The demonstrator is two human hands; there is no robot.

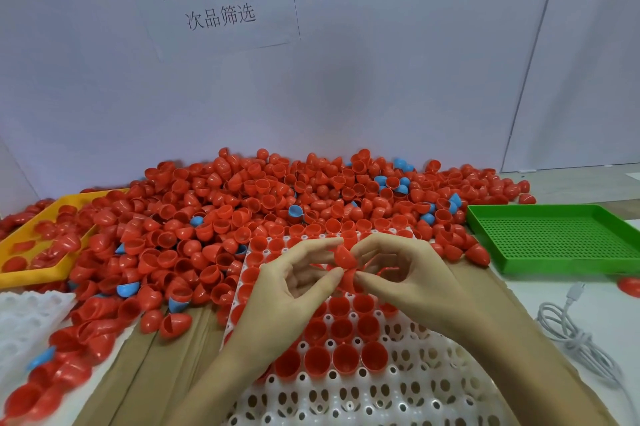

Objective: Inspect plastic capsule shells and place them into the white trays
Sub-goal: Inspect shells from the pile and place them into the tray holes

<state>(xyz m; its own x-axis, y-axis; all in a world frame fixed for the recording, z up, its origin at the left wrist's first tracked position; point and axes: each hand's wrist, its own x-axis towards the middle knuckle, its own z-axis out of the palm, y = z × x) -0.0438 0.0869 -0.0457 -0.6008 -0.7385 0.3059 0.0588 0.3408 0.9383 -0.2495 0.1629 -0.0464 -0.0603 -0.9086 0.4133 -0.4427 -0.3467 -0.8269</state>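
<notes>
Both hands meet over the white tray (381,391), pinching red capsule shells (344,257) between them. My left hand (294,283) pinches the shells from the left with thumb and forefinger. From the right, my right hand (401,273) grips them with its fingers curled, a thin red strip showing inside its palm. The tray's upper cells hold several red shells (346,356), open side up; its lower cells are bare. A big heap of red shells (259,211), with a few blue ones (295,212), covers the table behind.
A yellow tray (38,273) with red shells sits at far left. A green perforated tray (561,238) lies on the right. Another white tray (24,315) shows at the left edge. A white cable (571,332) coils at right. A paper sign hangs on the wall.
</notes>
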